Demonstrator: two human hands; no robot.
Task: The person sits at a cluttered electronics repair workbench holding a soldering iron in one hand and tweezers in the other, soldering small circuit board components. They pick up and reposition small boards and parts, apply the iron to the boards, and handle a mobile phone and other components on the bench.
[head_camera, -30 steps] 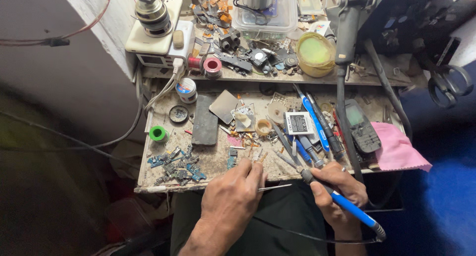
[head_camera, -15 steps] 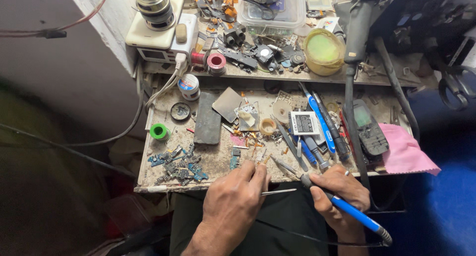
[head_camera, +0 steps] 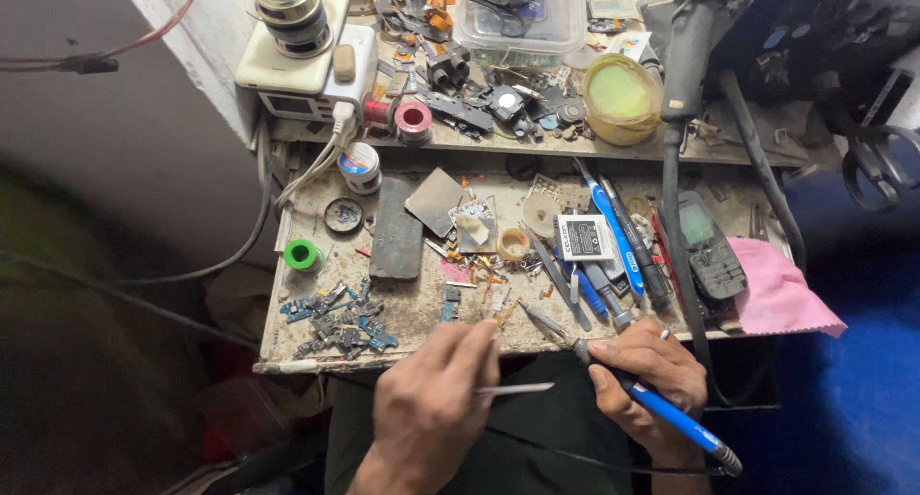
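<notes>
Tweezers (head_camera: 513,389) are pinched in the left hand (head_camera: 426,409) at the bench (head_camera: 402,313) edge, tips toward the iron (head_camera: 661,414), gripped pen-like in the right hand (head_camera: 647,380) for close soldering.

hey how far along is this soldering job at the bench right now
Done: the tools are up. The right hand grips the blue-handled soldering iron, and the left hand pinches tweezers.
In hand: the iron's tip points at small parts near the bench's front edge.
Left: whether any joint is made is too small to tell. Loose green circuit boards lie untouched at the left.
</notes>
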